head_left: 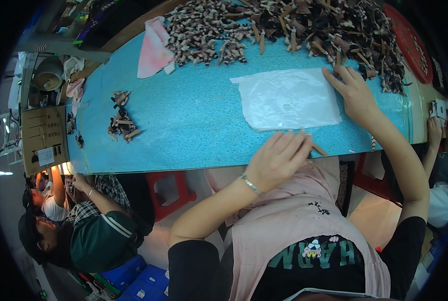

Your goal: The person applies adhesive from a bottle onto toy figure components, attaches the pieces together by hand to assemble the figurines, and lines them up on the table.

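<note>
A white translucent plastic bag (289, 100) lies flat on the blue table mat (184, 110). At its near edge my left hand (279, 158) is closed, with a thin brown stick (318, 149) poking out from under the fingers; whatever else they cover is hidden. My right hand (355, 93) is over the bag's far right corner, fingers spread, the index on the corner. The other fingers reach the edge of a big heap of small brown, black and cream figures (329, 30), many with flat brown sticks. I cannot see anything gripped there.
Smaller, paler pieces (199, 35) are heaped at the back beside a pink-and-white cloth (154, 46). Several figures (122, 123) lie apart on the left. A red tray (409, 42) stands far right, a cardboard box (44, 138) far left. Co-workers (98, 220) sit on both sides.
</note>
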Demonstrator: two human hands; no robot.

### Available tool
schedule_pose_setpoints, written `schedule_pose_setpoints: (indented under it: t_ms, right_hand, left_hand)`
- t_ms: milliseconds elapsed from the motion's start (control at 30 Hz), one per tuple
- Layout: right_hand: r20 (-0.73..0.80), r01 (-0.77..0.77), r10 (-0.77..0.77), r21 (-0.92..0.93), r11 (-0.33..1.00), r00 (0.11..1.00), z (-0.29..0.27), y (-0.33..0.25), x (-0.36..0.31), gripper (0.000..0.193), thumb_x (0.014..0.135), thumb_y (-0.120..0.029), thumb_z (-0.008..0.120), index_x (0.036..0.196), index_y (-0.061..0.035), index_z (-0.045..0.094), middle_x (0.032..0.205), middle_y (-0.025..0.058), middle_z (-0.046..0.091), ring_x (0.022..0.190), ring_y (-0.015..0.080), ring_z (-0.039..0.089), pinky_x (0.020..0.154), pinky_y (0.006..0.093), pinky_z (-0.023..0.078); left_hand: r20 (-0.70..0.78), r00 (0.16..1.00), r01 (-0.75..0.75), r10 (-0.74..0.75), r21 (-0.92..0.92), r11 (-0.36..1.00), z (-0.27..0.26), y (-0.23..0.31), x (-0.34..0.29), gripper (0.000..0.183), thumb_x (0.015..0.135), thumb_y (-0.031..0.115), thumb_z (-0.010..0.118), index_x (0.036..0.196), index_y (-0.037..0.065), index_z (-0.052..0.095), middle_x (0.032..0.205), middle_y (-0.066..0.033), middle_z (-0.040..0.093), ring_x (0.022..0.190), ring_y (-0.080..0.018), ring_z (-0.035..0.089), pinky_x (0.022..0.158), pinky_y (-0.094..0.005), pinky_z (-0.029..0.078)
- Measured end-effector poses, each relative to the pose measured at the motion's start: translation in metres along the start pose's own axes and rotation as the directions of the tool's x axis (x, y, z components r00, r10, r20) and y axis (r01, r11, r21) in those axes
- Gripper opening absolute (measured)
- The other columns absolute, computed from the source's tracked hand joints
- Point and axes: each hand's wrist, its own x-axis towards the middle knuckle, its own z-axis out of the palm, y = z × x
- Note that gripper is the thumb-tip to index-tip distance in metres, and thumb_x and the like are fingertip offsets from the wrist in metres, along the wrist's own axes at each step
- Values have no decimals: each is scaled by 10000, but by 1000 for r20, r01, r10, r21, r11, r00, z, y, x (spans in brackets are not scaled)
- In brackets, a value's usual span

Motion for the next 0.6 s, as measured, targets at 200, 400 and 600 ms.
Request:
schedule_pose_setpoints:
  t_ms: [200,400,600]
  right_hand:
    - [12,-14,14,29,999,1000,-9,2,0,584,734,101,500,1306,-10,534,1128,155,532,1025,326,517,900,404,437]
    - [35,-95,90,153,984,995,-12,-2,11,448,768,125,487,1186,4,594,1077,162,538,956,327,548,847,399,454]
    - [-202,49,25,353,934,979,-28,-32,68,257,821,83,533,1045,-17,608,1073,141,567,969,330,583,800,388,481]
  left_hand:
    - [7,988,155,-156,111,982,-63,-43,-48,538,681,175,772,1173,27,613,1124,-123,596,950,-294,583,822,-385,488]
    - [74,960,271,-271,9,962,-82,-68,-63,614,659,187,798,1215,27,592,1193,-131,577,1036,-321,558,877,-404,468]
    - [61,939,343,-339,-81,936,-92,-66,-72,773,674,203,801,1342,10,464,1277,-177,521,1110,-381,525,942,-451,430]
